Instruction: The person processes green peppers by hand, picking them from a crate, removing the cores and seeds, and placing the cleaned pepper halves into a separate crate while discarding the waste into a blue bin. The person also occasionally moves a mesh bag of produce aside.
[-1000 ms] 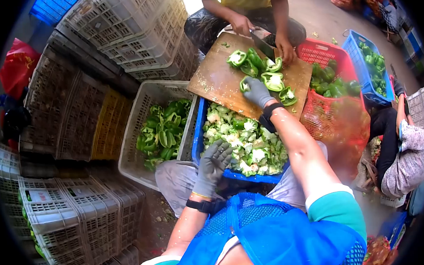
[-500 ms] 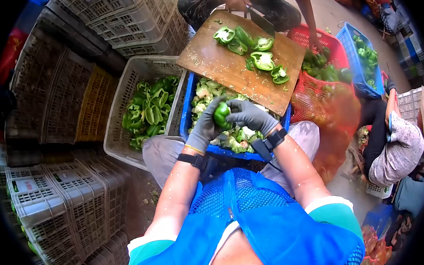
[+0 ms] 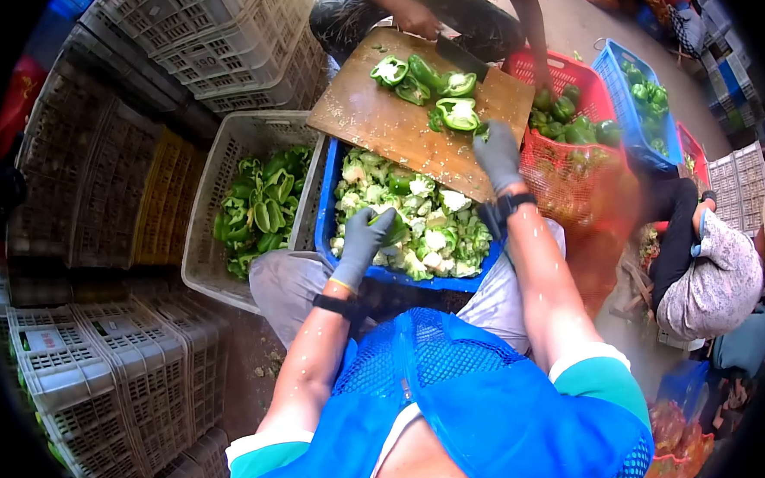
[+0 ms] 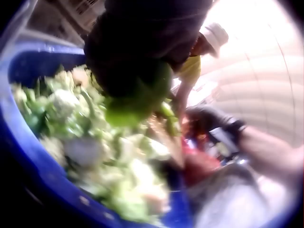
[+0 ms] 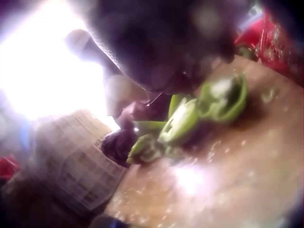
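Note:
My gloved left hand grips a piece of green pepper above a blue crate of pale pepper cores and scraps; the left wrist view is blurred. Over the right side of the wooden cutting board reaches my gloved right hand, fingertips at a pepper half that it mostly covers. I cannot tell whether its fingers close on that half. Several cut green peppers lie farther left on the board. Opposite, a person holds a knife over the far edge.
A grey-white crate of pepper halves stands left of the blue one. To the right are a red crate of whole peppers, with red netting below it, and a light blue crate. Stacked crates rise along the left.
Both hands met around a green pepper over the scraps half a second ago. Since then the right hand has moved out to the board, and the left has drawn back slightly, keeping a pepper piece.

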Demonstrator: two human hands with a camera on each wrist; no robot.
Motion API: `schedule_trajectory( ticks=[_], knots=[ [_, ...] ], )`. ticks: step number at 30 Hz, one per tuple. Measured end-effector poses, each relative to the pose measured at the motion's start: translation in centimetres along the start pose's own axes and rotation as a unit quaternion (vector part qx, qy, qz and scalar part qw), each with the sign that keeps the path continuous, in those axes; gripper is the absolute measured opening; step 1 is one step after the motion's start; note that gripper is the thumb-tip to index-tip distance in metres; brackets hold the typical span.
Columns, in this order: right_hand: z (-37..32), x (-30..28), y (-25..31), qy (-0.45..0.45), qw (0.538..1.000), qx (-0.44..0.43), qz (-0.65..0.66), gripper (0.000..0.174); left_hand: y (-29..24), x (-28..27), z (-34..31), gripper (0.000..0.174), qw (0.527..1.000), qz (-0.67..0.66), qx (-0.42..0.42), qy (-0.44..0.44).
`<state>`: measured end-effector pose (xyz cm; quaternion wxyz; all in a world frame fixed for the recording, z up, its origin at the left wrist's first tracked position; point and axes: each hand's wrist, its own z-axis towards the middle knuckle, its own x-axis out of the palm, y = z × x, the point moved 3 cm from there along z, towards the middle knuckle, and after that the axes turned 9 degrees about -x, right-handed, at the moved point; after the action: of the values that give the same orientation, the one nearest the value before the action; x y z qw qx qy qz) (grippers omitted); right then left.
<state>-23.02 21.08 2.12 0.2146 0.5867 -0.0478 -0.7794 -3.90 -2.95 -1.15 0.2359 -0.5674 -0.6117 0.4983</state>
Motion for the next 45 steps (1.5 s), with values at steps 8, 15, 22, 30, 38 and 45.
schedule_trajectory(
  ticks=[8,15,22,30,38,45],
  knots=[
    [3.1,5.4,-6.4,0.143,0.984,-0.094,-0.055,0.027,-4.4,-8.9,-2.5,0.048,0.931,0.244,0.080,-0.258],
    [-6.1,-1.0,7.8,0.241,0.930,-0.246,0.129,0.034,-3.3,0.6,-1.7,0.078,0.927,-0.254,-0.182,0.207],
    [-7.8,-0.6,6.8,0.258,0.763,0.130,0.579,0.031,-2.1,0.3,-1.0,0.044,0.887,-0.404,-0.127,0.184],
    [0.1,1.0,4.0,0.159,0.975,-0.143,0.064,0.044,-7.0,-13.5,0.2,0.066,0.883,0.276,0.199,-0.324],
    [-1.0,5.1,5.0,0.194,0.973,-0.109,0.061,0.058,-2.0,0.4,0.5,0.070,0.952,-0.205,-0.104,0.201],
    [-10.5,1.5,9.9,0.350,0.797,-0.152,0.469,0.060,1.3,2.3,0.9,0.034,0.727,-0.575,-0.221,0.304]
  ],
)
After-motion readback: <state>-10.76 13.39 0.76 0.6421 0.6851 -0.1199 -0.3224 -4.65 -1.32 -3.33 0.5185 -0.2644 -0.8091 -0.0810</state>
